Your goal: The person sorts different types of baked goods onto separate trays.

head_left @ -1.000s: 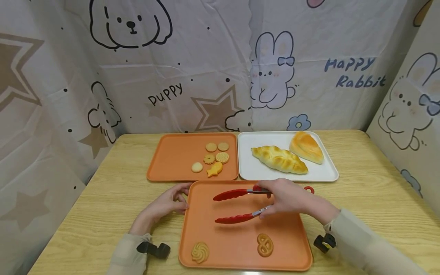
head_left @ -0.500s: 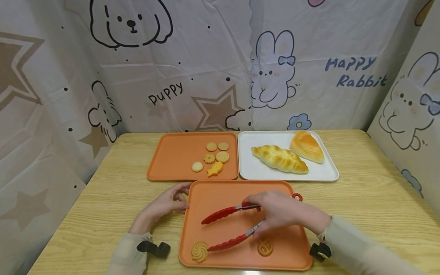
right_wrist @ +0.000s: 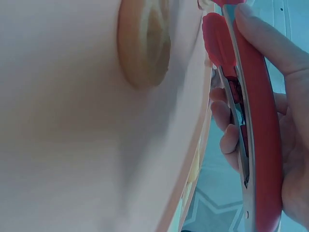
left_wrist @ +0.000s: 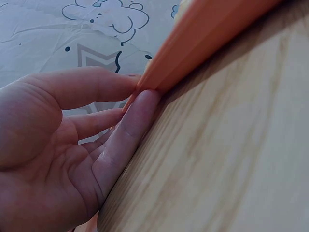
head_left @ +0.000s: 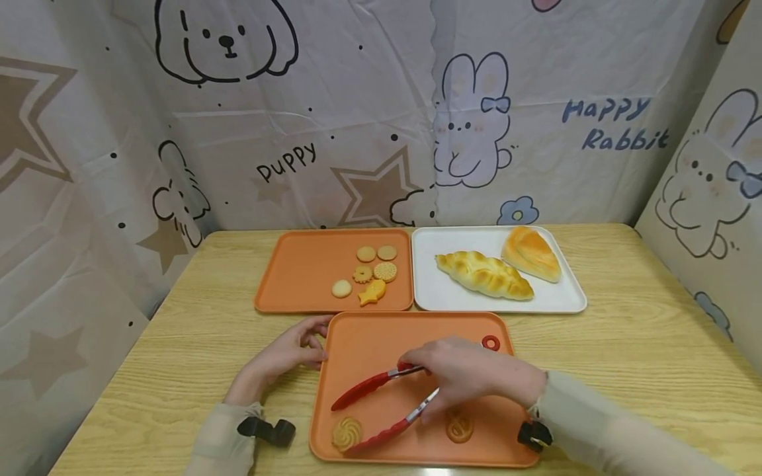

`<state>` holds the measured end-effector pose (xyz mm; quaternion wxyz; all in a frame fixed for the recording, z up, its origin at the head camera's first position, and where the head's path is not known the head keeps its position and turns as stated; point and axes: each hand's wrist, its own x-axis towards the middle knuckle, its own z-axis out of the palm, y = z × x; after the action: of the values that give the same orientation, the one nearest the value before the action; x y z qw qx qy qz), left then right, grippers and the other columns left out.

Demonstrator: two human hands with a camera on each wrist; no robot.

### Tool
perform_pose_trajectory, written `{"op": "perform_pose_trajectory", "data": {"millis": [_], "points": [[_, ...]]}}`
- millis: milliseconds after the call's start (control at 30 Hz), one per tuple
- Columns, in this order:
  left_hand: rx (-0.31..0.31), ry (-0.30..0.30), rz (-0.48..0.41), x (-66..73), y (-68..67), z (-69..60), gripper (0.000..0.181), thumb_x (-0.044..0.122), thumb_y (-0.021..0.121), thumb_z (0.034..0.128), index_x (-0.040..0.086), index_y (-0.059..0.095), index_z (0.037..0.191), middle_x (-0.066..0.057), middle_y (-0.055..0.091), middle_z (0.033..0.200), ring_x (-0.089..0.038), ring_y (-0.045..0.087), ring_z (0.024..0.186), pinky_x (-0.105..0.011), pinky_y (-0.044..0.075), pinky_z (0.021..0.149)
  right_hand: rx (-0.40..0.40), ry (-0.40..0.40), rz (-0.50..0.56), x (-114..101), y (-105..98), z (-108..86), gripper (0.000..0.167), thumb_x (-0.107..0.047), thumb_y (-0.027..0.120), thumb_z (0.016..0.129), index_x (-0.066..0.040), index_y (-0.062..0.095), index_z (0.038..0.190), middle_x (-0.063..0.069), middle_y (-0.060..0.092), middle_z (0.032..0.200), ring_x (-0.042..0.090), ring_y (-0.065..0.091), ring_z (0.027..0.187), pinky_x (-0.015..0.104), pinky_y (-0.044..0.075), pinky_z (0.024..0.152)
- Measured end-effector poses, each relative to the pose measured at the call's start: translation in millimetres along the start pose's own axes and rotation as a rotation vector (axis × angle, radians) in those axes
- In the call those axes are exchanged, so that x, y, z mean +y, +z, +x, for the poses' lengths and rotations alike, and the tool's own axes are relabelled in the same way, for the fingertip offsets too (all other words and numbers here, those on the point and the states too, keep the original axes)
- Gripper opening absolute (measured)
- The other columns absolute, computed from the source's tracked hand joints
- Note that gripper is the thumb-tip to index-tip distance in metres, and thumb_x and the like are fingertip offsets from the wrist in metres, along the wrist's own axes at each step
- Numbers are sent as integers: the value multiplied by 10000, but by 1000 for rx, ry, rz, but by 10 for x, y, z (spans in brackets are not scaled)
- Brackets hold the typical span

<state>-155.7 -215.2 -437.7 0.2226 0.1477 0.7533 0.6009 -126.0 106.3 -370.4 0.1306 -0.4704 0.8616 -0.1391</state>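
Note:
My right hand grips red-and-metal kitchen tongs over the front orange tray. The arms of the tongs are spread, with their tips around a round swirl cookie in the tray's front left corner. The lower tip is at the cookie's right front edge; whether it touches, I cannot tell. A pretzel-shaped cookie lies just in front of the right hand. At the tray's left rim, my left hand pinches the edge; the left wrist view shows thumb and finger on the rim.
Behind, a second orange tray bears several small cookies and a fish-shaped one. Beside it, a white tray holds a braided bread and a wedge-shaped bread. A patterned cloth hangs behind the wooden table.
My right hand has brought the tongs left and toward the front of the tray, down to the swirl cookie. The left hand has stayed at the tray's rim.

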Motion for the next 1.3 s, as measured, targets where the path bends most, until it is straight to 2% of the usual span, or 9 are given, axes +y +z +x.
{"op": "perform_pose_trajectory", "data": {"millis": [333, 467, 667, 900, 1100, 1300], "points": [[-6, -4, 9, -6, -4, -3, 664, 1, 581, 832, -31, 249, 1406, -248, 382, 1177, -122, 538, 782, -316, 544, 654, 16, -48, -57, -6, 25, 34, 604, -553, 700, 688, -164, 580, 1134, -64, 651, 960, 6, 532, 736, 192, 457, 642], [-8, -10, 6, -3, 0, -2, 667, 3, 583, 831, -28, 248, 1407, -245, 383, 1175, -125, 538, 785, -317, 544, 656, 1, -21, -12, 7, 7, 29, 597, -551, 694, 697, -166, 578, 1140, -65, 644, 961, 27, 544, 748, 191, 464, 650], [-8, -6, 2, 0, 1, -5, 666, 3, 581, 832, -23, 249, 1409, -256, 381, 1191, -133, 551, 783, -324, 547, 663, 17, 34, 77, 92, -60, 48, 555, -503, 724, 692, -177, 580, 1117, -75, 614, 902, 35, 481, 659, 169, 424, 577], [-8, -6, 12, 10, -1, -10, 665, 0, 584, 831, -18, 254, 1408, -257, 383, 1191, -135, 552, 783, -325, 548, 660, 47, 57, 70, 186, -102, 76, 564, -491, 732, 690, -167, 581, 1126, -59, 616, 890, 39, 486, 656, 168, 427, 570], [-8, -8, 11, 9, -2, -8, 660, -3, 579, 832, -22, 255, 1406, -256, 382, 1187, -136, 544, 785, -326, 546, 657, 91, 54, 53, 247, -137, 112, 571, -482, 747, 676, -155, 587, 1116, -41, 613, 800, 39, 467, 588, 176, 406, 513], [-4, -5, 8, 1, -3, -4, 656, -13, 570, 831, -28, 252, 1405, -260, 379, 1191, -138, 548, 784, -328, 547, 660, 121, 92, 10, 319, -181, 159, 601, -497, 746, 668, -137, 582, 1120, -42, 607, 734, 36, 460, 566, 185, 398, 511]]}}
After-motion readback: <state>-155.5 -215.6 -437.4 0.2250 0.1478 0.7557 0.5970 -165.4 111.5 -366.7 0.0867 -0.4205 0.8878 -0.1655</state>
